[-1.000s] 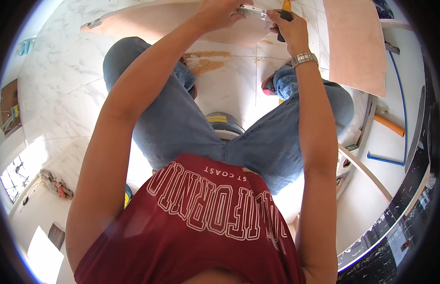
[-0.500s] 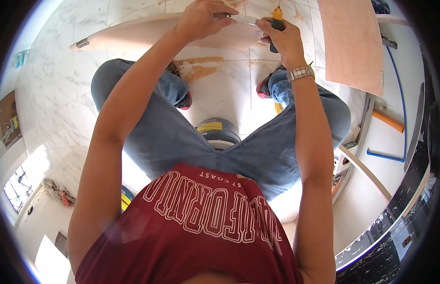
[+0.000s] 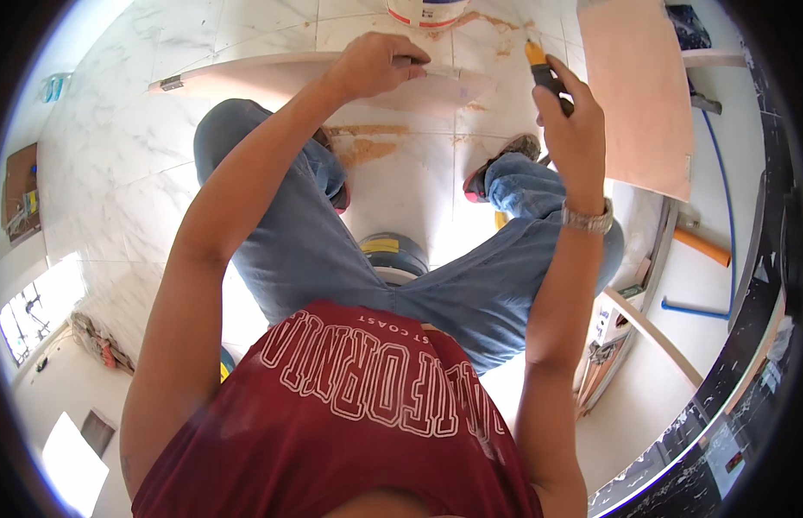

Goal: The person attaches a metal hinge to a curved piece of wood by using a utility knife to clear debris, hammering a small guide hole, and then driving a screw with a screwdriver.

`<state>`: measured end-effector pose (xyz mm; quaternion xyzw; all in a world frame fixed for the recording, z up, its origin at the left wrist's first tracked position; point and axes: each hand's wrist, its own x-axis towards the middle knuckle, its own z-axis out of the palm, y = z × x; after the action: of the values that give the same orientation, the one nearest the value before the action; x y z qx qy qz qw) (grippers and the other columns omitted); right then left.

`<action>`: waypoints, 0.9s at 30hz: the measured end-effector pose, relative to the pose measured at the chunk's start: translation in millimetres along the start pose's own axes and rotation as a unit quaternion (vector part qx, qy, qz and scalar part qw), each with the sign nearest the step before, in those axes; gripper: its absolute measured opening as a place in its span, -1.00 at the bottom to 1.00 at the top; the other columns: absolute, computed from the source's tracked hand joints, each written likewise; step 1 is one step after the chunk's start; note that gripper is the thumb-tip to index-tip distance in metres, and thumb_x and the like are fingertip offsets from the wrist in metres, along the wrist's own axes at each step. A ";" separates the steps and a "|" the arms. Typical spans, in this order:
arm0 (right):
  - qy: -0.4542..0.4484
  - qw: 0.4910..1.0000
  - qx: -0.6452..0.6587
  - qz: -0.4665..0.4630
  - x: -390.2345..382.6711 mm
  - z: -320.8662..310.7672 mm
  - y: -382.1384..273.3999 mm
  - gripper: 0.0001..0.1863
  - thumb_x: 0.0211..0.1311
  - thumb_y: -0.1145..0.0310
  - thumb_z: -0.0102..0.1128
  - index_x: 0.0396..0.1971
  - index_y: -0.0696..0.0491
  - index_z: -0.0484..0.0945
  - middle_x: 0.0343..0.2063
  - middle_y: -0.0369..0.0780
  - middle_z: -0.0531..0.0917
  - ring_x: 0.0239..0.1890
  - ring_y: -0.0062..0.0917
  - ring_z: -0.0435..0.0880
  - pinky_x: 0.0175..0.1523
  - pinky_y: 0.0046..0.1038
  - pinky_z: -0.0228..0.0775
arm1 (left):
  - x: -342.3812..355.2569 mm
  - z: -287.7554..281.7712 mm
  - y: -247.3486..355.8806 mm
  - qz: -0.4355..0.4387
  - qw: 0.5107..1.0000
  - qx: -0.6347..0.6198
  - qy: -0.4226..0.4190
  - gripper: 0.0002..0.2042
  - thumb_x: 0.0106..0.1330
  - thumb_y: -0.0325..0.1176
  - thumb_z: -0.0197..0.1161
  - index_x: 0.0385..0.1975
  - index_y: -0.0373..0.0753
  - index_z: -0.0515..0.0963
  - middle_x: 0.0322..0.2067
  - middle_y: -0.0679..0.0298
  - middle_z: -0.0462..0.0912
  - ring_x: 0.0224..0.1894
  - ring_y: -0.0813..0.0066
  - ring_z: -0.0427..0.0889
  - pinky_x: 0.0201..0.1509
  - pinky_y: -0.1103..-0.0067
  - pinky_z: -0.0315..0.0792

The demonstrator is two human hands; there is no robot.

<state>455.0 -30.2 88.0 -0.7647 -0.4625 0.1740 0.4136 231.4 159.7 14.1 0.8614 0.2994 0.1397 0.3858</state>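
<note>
Head | right fingers (image 3: 574, 79) — wrapped round screwdriver (image 3: 539, 66) | left fingers (image 3: 401, 45) — curled at board (image 3: 272, 79), hold unclear

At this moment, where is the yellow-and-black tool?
The tool is at the head view's upper right, held in the right hand, left of the pale wooden panel.

White tiles with grey, marble-like veining cover the floor (image 3: 116, 147), their joints bending toward the rim, and ochre-brown stains (image 3: 367, 154) mark the middle. At the lower left, bright light fills a window (image 3: 28, 321) with dark bars, while strong glare whitens nearby patches. A black, white-flecked band (image 3: 721, 432) curves along the right side.
</note>
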 end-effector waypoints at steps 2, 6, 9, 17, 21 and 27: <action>0.028 0.997 -0.015 -0.067 -10.8 -11.0 -13.9 -0.60 0.25 0.30 0.33 0.05 0.15 0.64 -0.37 -0.16 0.72 -0.34 -0.45 0.68 -0.14 -0.39 0.54 | -9.3 0.2 4.8 -0.080 0.994 -0.074 -0.031 -0.84 0.26 -0.44 0.42 -0.20 -0.29 0.69 -0.21 0.18 0.76 -0.14 0.33 0.75 -0.03 0.48 0.59; 0.109 0.976 0.186 0.031 -21.0 -26.1 -39.3 -0.66 0.21 0.43 0.46 -0.04 0.17 0.63 -0.34 -0.18 0.76 -0.48 -0.69 0.64 -0.41 -0.66 0.47 | -37.1 16.5 -6.2 0.059 0.998 0.020 -0.011 -0.90 0.22 -0.52 0.39 -0.30 -0.29 0.63 -0.17 0.20 0.70 -0.13 0.23 0.70 0.01 0.43 0.56; 0.163 0.953 0.254 -0.023 -22.9 -22.0 -51.3 -0.60 0.23 0.42 0.46 0.01 0.19 0.55 -0.38 -0.18 0.74 -0.47 -0.63 0.66 -0.37 -0.60 0.51 | -47.4 23.3 -13.4 0.179 0.981 0.071 0.029 -0.83 0.19 -0.51 0.35 -0.25 -0.23 0.55 -0.22 0.27 0.61 -0.27 0.19 0.65 -0.14 0.40 0.54; 0.109 0.971 0.020 -0.210 -10.2 -5.7 -64.2 -0.59 0.29 0.38 0.39 0.09 0.10 0.51 -0.49 -0.22 0.70 -0.52 -0.55 0.64 -0.33 -0.46 0.51 | -31.3 27.5 16.7 0.062 0.991 -0.113 0.015 -0.83 0.32 -0.54 0.28 -0.11 -0.26 0.59 -0.22 0.27 0.68 -0.17 0.40 0.70 -0.01 0.46 0.55; 0.067 0.966 0.025 -0.250 11.8 18.8 -81.9 -0.65 0.32 0.36 0.34 0.03 0.16 0.55 -0.57 -0.18 0.64 -0.54 -0.47 0.64 -0.38 -0.40 0.47 | -3.6 19.5 11.6 0.040 0.971 -0.230 -0.048 -0.79 0.39 -0.44 0.30 -0.02 -0.24 0.68 -0.21 0.27 0.76 -0.18 0.55 0.70 -0.03 0.52 0.55; 0.008 0.965 -0.038 -0.260 37.9 33.1 -100.2 -0.60 0.26 0.46 0.35 0.09 0.13 0.52 -0.62 -0.11 0.56 -0.58 -0.36 0.60 -0.40 -0.36 0.43 | 11.1 27.5 26.2 0.043 0.988 -0.142 -0.047 -0.83 0.38 -0.39 0.34 -0.12 -0.24 0.77 -0.25 0.29 0.82 -0.23 0.63 0.73 -0.05 0.61 0.58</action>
<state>396.4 40.7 152.2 -0.6343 -0.6486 0.0368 0.4191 263.7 136.9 15.6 0.8155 0.2212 0.1564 0.5115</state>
